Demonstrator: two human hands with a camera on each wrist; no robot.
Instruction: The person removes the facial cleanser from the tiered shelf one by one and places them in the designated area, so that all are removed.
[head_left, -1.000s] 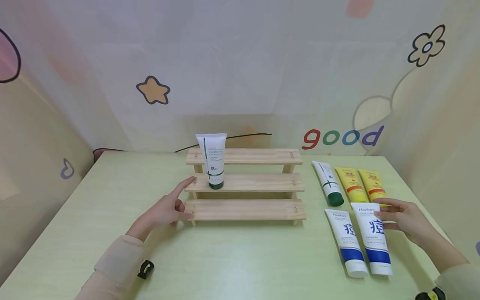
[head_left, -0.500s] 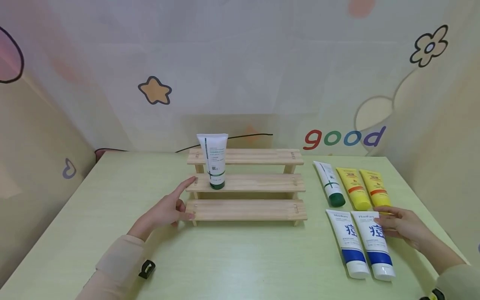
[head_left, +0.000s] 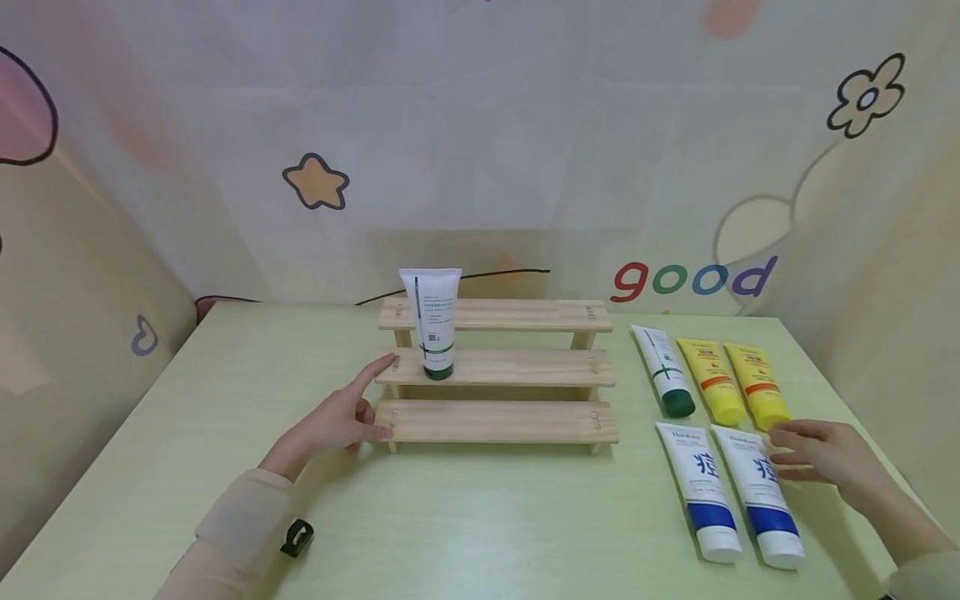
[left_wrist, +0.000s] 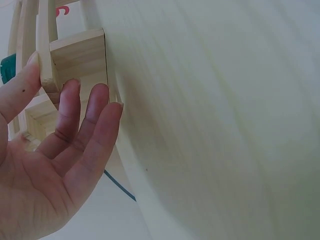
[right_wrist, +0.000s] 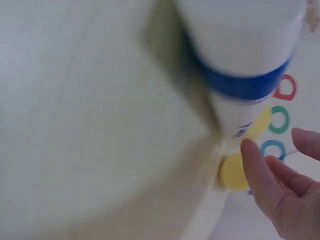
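Note:
In the head view my left hand (head_left: pixel 335 419) touches the left end of a three-tier wooden rack (head_left: pixel 495 421). Its index finger reaches the middle tier and its thumb the lowest one; the left wrist view shows the other fingers loosely bent beside the wood. A white tube with a green cap (head_left: pixel 435 321) stands upright on the middle tier, towards the left. At the right my right hand (head_left: pixel 828 458), fingers spread and holding nothing, hovers beside a white tube with a blue band (head_left: pixel 759 492). That tube lies on the table.
A matching blue-banded tube (head_left: pixel 701 492) lies just left of it. Behind them lie another green-capped tube (head_left: pixel 663 371) and two yellow tubes, one left (head_left: pixel 712 379) and one right (head_left: pixel 757 385). A printed curtain (head_left: pixel 480 150) closes the back.
My right hand has laid down the right blue-banded tube, let go and drawn off to the right. The tube now lies slightly farther right. My left hand stays at the rack.

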